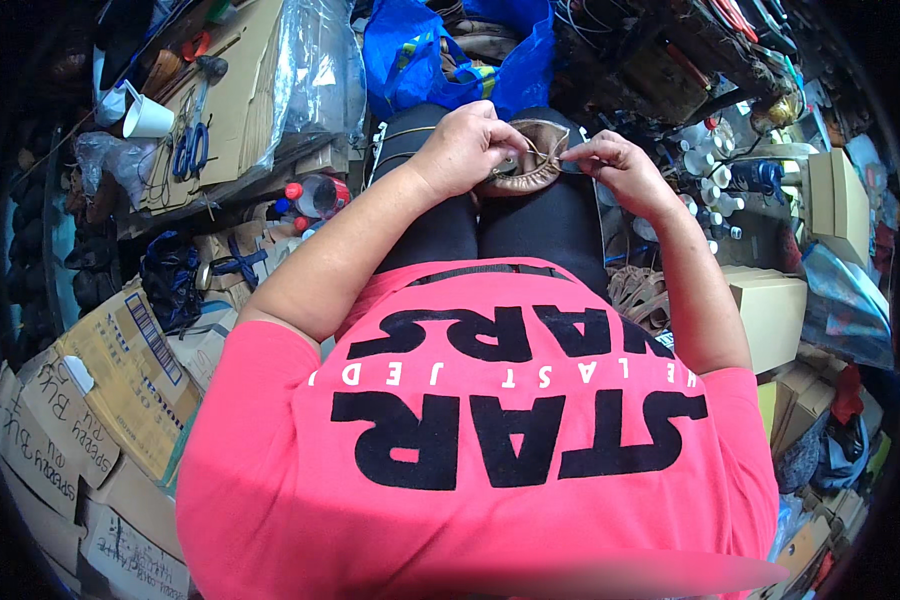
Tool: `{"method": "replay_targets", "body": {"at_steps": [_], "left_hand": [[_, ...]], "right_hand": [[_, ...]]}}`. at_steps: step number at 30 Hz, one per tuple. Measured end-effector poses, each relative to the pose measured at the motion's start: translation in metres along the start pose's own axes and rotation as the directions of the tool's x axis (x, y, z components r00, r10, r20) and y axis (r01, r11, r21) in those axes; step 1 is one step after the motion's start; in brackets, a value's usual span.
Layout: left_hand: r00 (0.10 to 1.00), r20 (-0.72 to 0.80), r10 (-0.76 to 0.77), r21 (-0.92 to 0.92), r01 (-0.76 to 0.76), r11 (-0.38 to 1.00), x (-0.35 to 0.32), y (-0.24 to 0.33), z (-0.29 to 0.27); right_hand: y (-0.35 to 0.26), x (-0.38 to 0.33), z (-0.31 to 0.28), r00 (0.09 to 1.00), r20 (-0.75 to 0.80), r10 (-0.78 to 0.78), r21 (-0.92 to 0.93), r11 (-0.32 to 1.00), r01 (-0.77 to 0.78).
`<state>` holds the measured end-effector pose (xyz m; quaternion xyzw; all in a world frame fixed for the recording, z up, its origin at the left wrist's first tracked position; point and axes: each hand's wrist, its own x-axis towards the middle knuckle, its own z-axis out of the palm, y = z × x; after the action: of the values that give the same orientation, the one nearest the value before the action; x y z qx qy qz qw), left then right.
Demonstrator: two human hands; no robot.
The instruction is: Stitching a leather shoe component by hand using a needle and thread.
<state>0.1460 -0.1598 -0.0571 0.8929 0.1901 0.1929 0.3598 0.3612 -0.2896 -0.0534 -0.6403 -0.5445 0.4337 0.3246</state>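
A brown leather piece with a puckered, stitched edge, which looks like a moccasin shoe upper point(526, 182), rests on my lap between my dark-trousered knees. Thin tan lace or cord point(540, 150) crosses over its opening. My left hand point(478, 148) is at its left side, thumb and forefinger pinched on the cord. On the other side my right hand point(615, 165) has its thumb and fingers pinched together near the shoe's right edge. What those right fingertips grip is too small to make out.
A blue bag point(390, 65) holding brown pieces stands beyond my knees. Scissors with blue handles point(191, 150) and a white cup point(148, 117) are at left, above red-capped bottles point(320, 195). White bottles point(705, 165) stand at right, near cardboard boxes point(765, 310). More boxes point(120, 370) lie lower left.
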Motion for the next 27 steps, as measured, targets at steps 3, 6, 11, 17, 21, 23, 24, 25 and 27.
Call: {"method": "replay_targets", "body": {"at_steps": [3, 6, 11, 17, 21, 23, 24, 25, 27], "left_hand": [[1.000, 0.011, -0.001, -0.009, 0.001, 1.000, 0.002, -0.001, 0.002], [1.000, 0.023, 0.008, -0.007, -0.007, 1.000, 0.004, -0.002, 0.002], [0.999, 0.030, 0.013, 0.014, -0.013, 1.000, 0.005, -0.003, 0.005], [0.992, 0.122, -0.018, -0.093, 0.030, 0.995, 0.011, -0.012, 0.010], [0.984, 0.177, -0.033, -0.273, 0.082, 0.958, 0.020, -0.023, 0.020], [0.982, 0.189, 0.002, -0.248, 0.046, 0.968, 0.023, -0.020, 0.019], [0.982, 0.187, 0.001, -0.249, 0.047, 0.967, 0.022, -0.018, 0.018], [0.988, 0.152, 0.033, -0.186, -0.005, 0.982, 0.019, -0.013, 0.015], [0.992, 0.101, 0.081, -0.070, -0.074, 0.995, 0.012, -0.001, 0.009]], "right_hand": [[0.001, 0.001, -0.002, 1.000, 0.004, 0.010, -0.007, 1.000, -0.010], [0.002, 0.001, -0.002, 1.000, 0.010, 0.002, -0.008, 1.000, -0.002], [0.005, 0.002, -0.003, 1.000, 0.019, 0.005, 0.000, 1.000, -0.005], [0.025, 0.005, -0.002, 0.997, 0.076, -0.001, 0.121, 0.993, -0.008], [0.029, 0.008, -0.001, 0.988, 0.143, 0.051, 0.350, 0.931, -0.099], [0.026, 0.009, -0.002, 0.990, 0.137, 0.037, 0.302, 0.950, -0.078], [0.022, 0.008, -0.003, 0.991, 0.130, 0.022, 0.253, 0.966, -0.055], [0.016, 0.007, -0.003, 0.991, 0.133, 0.022, 0.253, 0.966, -0.056], [0.004, 0.003, -0.003, 0.993, 0.092, 0.068, 0.027, 0.997, -0.071]]}}
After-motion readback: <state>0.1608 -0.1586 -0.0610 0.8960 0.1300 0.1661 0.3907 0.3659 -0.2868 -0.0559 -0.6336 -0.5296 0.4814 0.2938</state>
